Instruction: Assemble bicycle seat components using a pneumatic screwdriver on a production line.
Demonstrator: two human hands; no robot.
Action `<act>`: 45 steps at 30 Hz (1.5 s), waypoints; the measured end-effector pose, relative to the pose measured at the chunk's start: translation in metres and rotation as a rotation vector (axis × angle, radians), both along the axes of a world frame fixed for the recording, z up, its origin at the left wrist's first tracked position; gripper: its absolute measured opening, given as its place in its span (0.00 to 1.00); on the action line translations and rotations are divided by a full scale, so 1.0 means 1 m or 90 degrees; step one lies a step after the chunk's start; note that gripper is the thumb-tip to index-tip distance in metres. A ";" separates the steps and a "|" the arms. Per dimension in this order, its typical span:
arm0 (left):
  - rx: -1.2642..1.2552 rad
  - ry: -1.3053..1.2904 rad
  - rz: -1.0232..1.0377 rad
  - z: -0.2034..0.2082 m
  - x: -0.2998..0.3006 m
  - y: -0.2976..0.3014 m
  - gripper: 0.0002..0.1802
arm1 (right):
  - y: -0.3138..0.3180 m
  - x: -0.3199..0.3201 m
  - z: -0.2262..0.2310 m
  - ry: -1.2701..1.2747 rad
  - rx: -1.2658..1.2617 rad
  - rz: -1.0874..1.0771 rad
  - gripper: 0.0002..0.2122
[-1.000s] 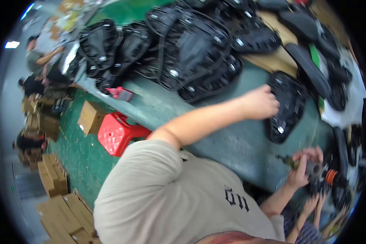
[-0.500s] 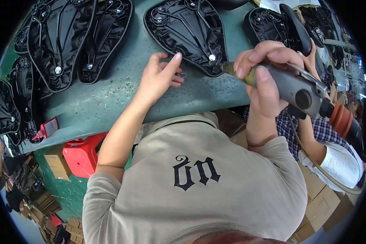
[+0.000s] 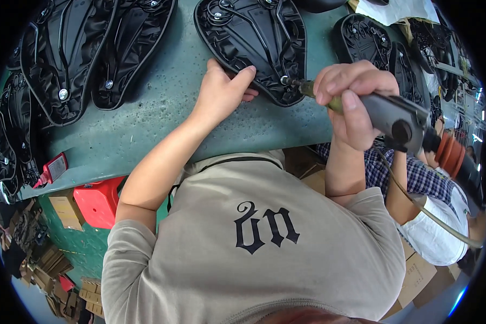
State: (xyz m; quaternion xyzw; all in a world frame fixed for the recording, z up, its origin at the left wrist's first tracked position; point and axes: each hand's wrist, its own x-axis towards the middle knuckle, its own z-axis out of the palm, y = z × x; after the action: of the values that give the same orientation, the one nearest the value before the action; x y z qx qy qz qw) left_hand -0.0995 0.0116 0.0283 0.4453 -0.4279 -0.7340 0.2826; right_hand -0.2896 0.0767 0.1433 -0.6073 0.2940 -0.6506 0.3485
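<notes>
A worn green table (image 3: 162, 124) with a pitted, speckled top runs across the upper part of the view, its near edge in front of a person in a beige T-shirt (image 3: 264, 243). Below and to the left is a green floor (image 3: 92, 245), with one red plastic stool (image 3: 97, 204), one brown cardboard box (image 3: 66, 208) near it and stacked cardboard further off. At the right sits a co-worker in a checked garment (image 3: 413, 175), partly hidden.

One black padded saddle with metal rails (image 3: 248, 46) lies underside up on the table before the person, its narrow end pointing toward them. To its left are two large black saddles (image 3: 132, 56), with at least two more beyond at the far left; one red bottle (image 3: 55, 167) lies near the table edge.

The left hand (image 3: 224, 89) touches the saddle's left edge, thumb extended and fingers bent; whether it pinches the rim cannot be told. The right hand (image 3: 356, 97) is wrapped around one grey power tool with an orange ribbed collar (image 3: 391, 116), whose bit meets the silver bolt (image 3: 284, 80) at the saddle's narrow end.
</notes>
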 end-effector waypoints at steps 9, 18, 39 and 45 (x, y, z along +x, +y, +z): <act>-0.010 0.011 0.007 0.000 -0.002 0.000 0.29 | 0.006 0.007 0.008 -0.040 0.090 -0.031 0.10; -0.032 -0.031 -0.031 0.006 0.007 -0.010 0.22 | 0.007 0.011 0.010 0.094 0.030 0.032 0.18; -0.858 -0.524 0.032 0.030 0.075 0.026 0.31 | -0.002 0.038 0.014 0.040 0.006 0.094 0.18; -0.843 -0.523 0.041 0.030 0.073 0.024 0.28 | 0.000 0.047 0.017 -0.008 0.051 0.015 0.17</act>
State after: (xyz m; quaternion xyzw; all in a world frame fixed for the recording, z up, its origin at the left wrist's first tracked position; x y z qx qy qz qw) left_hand -0.0261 0.0352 0.0587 0.4321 -0.8342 -0.0933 0.3298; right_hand -0.2425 0.0765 0.1605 -0.5921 0.3103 -0.6381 0.3820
